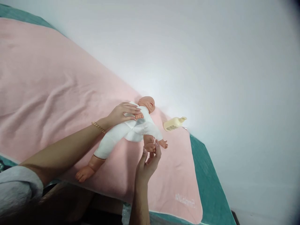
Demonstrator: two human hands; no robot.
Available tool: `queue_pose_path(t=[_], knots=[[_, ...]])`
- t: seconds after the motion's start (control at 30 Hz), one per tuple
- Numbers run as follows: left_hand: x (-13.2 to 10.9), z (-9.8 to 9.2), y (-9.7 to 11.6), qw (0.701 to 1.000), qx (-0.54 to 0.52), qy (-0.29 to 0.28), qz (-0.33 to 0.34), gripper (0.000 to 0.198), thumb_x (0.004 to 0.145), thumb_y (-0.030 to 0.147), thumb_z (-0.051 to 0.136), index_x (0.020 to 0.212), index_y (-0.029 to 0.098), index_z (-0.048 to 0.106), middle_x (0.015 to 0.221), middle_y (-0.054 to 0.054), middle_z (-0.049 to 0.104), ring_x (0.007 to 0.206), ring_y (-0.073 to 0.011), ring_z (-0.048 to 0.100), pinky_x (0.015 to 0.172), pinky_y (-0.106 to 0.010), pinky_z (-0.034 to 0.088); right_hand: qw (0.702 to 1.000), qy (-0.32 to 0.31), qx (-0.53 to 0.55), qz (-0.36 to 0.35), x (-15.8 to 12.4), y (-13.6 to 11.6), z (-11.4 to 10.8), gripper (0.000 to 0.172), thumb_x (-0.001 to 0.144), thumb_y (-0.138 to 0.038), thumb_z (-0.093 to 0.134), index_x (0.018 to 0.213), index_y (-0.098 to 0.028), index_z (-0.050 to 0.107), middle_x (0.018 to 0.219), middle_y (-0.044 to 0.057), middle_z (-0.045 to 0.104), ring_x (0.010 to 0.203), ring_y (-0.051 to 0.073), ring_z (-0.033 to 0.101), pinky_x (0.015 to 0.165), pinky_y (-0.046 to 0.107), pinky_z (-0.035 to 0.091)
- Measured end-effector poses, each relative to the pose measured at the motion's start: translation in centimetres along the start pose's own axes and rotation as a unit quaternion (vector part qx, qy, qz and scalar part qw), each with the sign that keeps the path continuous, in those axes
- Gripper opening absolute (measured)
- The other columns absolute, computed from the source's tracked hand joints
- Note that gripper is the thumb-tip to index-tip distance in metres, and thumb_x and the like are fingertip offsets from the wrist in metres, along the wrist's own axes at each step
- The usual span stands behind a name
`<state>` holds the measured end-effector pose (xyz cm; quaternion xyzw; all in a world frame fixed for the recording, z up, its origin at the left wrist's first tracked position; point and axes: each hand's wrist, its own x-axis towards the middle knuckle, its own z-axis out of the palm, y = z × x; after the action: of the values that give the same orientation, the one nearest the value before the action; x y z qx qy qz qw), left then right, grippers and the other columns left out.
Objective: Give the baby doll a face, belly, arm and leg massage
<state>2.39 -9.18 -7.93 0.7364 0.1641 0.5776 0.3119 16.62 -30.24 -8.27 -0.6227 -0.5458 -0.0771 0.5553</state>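
Note:
A baby doll (114,134) in a white outfit lies on its back on a pink blanket (168,178), its head toward the wall. My left hand (123,112) reaches across its upper body, fingers and thumb around one of its arms; the doll's small hand shows between them. My right hand (148,161) has its fingers curled around the doll's bent leg at the bare foot (149,146). The doll's other leg stretches toward me, foot bare. Beside my right hand, the doll's other hand (164,143) rests on the blanket.
A pale yellow pump bottle (173,123) lies tilted near the doll's head, close to the wall (222,78). Green cloth (208,178) shows under the blanket's edges. Folds (53,100) ripple the blanket at left. My legs are below the near edge.

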Motion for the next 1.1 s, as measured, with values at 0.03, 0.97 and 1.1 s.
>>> queue_pose_path(t=[0.03,0.97,1.1], knots=[[0.0,0.1,-0.1,1.000,-0.001,-0.012,0.004,0.021,0.081,0.042,0.078,0.101,0.033,0.080,0.108,-0.001,0.075,0.113,-0.0271,0.067,0.109,-0.045,0.042,1.000,0.006,0.002,0.013,-0.1,0.2,0.3,0.043,0.098,-0.024,0.052,0.140,-0.021,0.045,0.140,0.020,0.052,0.129,0.026,0.056,0.092,0.042,0.057],[1.3,-1.4,1.2,0.879,-0.257,0.342,-0.212,0.025,0.077,0.018,0.080,0.101,0.019,0.076,0.116,-0.007,0.071,0.117,-0.0239,0.063,0.111,-0.040,0.047,0.999,-0.023,-0.036,-0.002,-9.2,-1.3,-4.5,0.033,0.098,-0.019,0.054,0.130,-0.022,0.052,0.131,0.015,0.060,0.122,0.022,0.062,0.090,0.039,0.060],[0.8,-2.4,0.1,0.790,-0.317,0.409,-0.327,0.015,0.090,0.016,0.066,0.102,0.023,0.071,0.135,-0.002,0.061,0.129,-0.0173,0.055,0.113,-0.033,0.042,0.999,-0.033,-0.033,-0.023,-11.5,-1.3,-4.6,0.032,0.096,-0.020,0.057,0.128,-0.022,0.054,0.132,0.014,0.060,0.123,0.020,0.062,0.088,0.033,0.062]])
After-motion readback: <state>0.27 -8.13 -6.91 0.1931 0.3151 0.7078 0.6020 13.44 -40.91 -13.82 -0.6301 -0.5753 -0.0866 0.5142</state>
